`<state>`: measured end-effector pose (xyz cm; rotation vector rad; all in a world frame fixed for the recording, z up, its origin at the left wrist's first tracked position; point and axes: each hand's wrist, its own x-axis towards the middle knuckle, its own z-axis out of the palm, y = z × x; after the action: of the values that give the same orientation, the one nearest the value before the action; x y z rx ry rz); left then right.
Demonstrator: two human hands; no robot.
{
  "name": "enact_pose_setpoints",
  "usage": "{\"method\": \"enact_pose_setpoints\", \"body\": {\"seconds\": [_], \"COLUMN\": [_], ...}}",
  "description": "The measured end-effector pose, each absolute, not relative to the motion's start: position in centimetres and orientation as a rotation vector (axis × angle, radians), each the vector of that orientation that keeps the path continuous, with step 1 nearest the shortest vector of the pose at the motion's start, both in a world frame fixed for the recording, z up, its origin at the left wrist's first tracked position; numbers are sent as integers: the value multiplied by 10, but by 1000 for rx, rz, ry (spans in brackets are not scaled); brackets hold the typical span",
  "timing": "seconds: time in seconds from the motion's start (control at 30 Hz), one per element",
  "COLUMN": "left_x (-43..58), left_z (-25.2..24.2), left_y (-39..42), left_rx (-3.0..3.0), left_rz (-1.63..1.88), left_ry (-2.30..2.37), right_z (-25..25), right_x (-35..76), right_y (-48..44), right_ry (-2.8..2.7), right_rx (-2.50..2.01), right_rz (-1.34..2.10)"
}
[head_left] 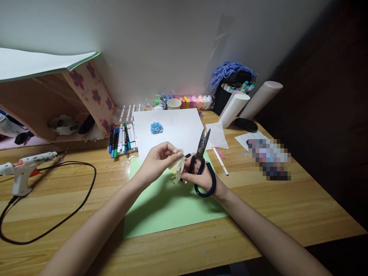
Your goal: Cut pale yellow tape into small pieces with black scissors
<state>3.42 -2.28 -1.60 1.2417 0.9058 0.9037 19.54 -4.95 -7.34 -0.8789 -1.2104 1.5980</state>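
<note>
A thin, pale yellow crinkled strip [177, 168] with ragged, fringed ends is pinched between the thumb and fingers of my left hand [163, 157]. Black-handled scissors [202, 147] hang on the fingers of my right hand [198, 172], blades pointing up and away, slightly apart. The thumb and a fingertip of that same hand touch the strip's lower right edge. Whether the strip is paper or tape I cannot tell. Both hands hover over a green sheet [155, 214]. Beyond them a clump of blue shreds [156, 127] rests on a white sheet [181, 130].
At left lie a hot glue gun [21, 172] with a looping black cord and a pink flowered box [92, 92]. Several markers [122, 138] sit beside the white sheet. A paper cup [174, 104], a white cylinder [235, 109] and blue yarn [230, 73] stand toward the back.
</note>
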Motion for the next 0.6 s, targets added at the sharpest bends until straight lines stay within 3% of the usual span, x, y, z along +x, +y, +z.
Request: {"method": "enact_pose_setpoints", "body": {"seconds": [0.33,0.6], "left_x": [28,24], "left_z": [-10,-25], "left_y": [-17,-14], "left_rx": [1167,1055], "left_rz": [1098,1067], "left_ry": [1019,1071], "right_z": [-74,-61], "right_x": [199,206], "right_y": [-51,-49], "right_ry": [-1369,-1239], "right_rx": [-883,-1469], "right_rz": [1630,1068]}}
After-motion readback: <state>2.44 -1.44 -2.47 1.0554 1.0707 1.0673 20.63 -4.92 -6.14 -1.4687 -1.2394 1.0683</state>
